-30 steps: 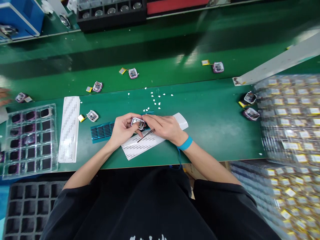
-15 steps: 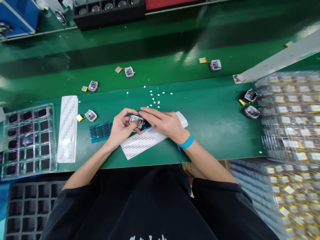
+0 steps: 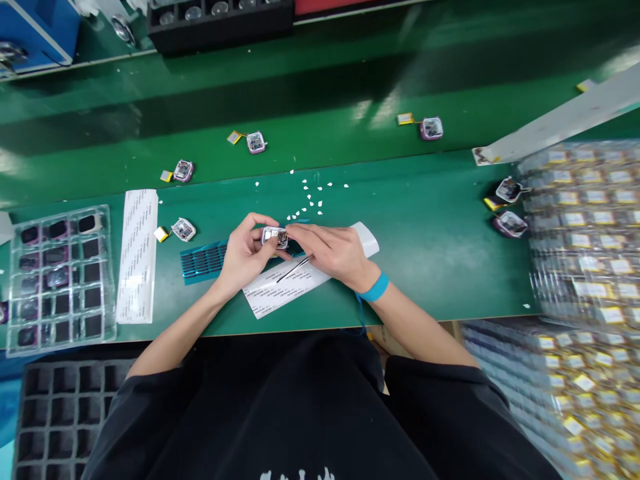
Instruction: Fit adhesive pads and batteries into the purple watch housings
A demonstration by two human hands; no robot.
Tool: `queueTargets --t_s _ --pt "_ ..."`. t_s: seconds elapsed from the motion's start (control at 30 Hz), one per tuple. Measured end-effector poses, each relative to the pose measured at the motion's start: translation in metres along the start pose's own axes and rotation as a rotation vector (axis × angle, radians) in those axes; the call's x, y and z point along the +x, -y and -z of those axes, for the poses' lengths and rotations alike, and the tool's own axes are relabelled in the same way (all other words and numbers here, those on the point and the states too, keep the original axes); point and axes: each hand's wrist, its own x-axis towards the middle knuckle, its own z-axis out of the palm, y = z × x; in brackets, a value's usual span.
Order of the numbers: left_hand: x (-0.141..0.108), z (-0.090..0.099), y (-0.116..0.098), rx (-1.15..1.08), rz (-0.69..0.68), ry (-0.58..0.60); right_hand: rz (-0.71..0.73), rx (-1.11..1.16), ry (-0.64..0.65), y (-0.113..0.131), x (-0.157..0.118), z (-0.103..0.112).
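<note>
My left hand (image 3: pixel 246 252) is closed around an opened watch case (image 3: pixel 275 237), its circuit side facing up. My right hand (image 3: pixel 336 251) reaches its fingertips to the case's right edge. A pair of tweezers (image 3: pixel 296 268) is tucked in that hand, the tips pointing down and left. Beneath the hands lie a white printed adhesive sheet (image 3: pixel 265 301) and a teal slotted strip (image 3: pixel 204 263). Small white pieces of backing (image 3: pixel 309 197) are scattered just beyond the hands.
Further watch cases with yellow batteries lie about, such as one case (image 3: pixel 183 229) at left. A clear tray (image 3: pixel 111 267) and another white sheet (image 3: pixel 136 257) are on the left. Stacked clear battery trays (image 3: pixel 580 220) stand at right, beside a white post (image 3: pixel 560 113).
The tweezers now show below my right hand, slanting over the white sheet. My right fingers have moved slightly onto the edge of the watch case; my left hand keeps hold of it.
</note>
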Motion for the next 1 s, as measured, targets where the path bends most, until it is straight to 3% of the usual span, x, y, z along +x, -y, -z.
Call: queueTargets --t_s 0.17,0.27,0.6,0.73,0.87,1.0 --pt "-0.001 -0.002 0.006 -0.015 -0.050 0.024 0.043 0.023 -0.066 0.003 0.003 -0.002" --pt "-0.003 -0.006 0.009 -0.012 -0.114 0.013 0.025 0.029 -0.042 0.004 0.003 -0.002" --pt "-0.008 -0.014 0.015 0.044 -0.285 -0.204 -0.025 -0.021 0.029 0.018 -0.004 -0.009" --pt "-0.006 -0.010 0.014 0.050 -0.278 -0.195 -0.118 0.190 0.021 0.021 -0.001 -0.010" --pt "-0.007 -0.010 0.014 0.057 -0.287 -0.158 -0.331 0.528 -0.066 0.022 0.010 -0.002" --pt "-0.008 -0.011 0.016 0.110 -0.333 -0.109 -0.514 0.812 -0.009 0.021 0.019 0.004"
